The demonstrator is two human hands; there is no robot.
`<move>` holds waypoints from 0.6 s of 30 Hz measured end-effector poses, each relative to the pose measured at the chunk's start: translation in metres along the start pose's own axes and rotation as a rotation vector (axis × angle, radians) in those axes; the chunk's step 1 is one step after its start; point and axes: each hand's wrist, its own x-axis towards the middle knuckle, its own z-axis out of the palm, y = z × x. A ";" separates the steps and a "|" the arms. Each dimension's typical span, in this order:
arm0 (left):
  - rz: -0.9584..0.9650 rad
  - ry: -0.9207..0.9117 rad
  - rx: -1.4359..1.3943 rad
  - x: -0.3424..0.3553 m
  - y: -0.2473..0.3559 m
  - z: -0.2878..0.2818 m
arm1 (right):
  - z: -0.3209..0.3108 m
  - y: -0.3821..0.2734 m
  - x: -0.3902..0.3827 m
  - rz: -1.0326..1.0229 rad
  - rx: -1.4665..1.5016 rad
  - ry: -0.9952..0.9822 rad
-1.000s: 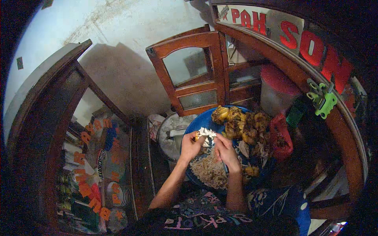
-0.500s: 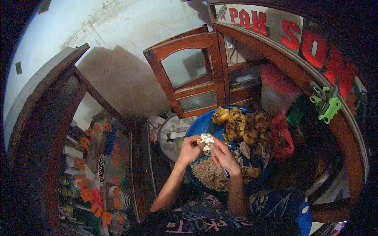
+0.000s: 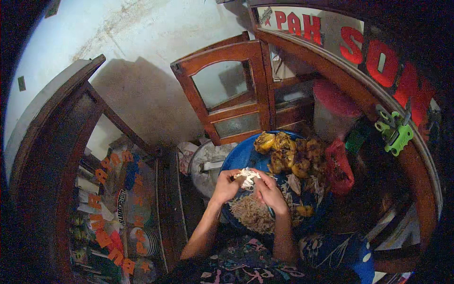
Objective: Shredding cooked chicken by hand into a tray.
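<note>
Pale wall (image 3: 142, 38) stood behind wooden cabinet door (image 3: 262, 80), blue basin (image 3: 241, 154) in front. Left hand (image 3: 228, 185) and right hand (image 3: 271, 195) pinched white piece (image 3: 248, 177) over basin. Shredded pile (image 3: 250, 212) lay basin's near side; browned chicken pieces (image 3: 285, 149) far side.

Worn on a person's head, the left of two fisheye cameras looks down on nearby hands (image 3: 227, 187) above a blue tray (image 3: 239, 157), taking in the wall (image 3: 156, 33) beyond, a wooden frame (image 3: 426, 185) bending at the rim.
</note>
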 end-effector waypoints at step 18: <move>-0.063 0.094 -0.130 0.006 0.004 0.004 | -0.001 -0.004 -0.003 0.043 0.051 0.068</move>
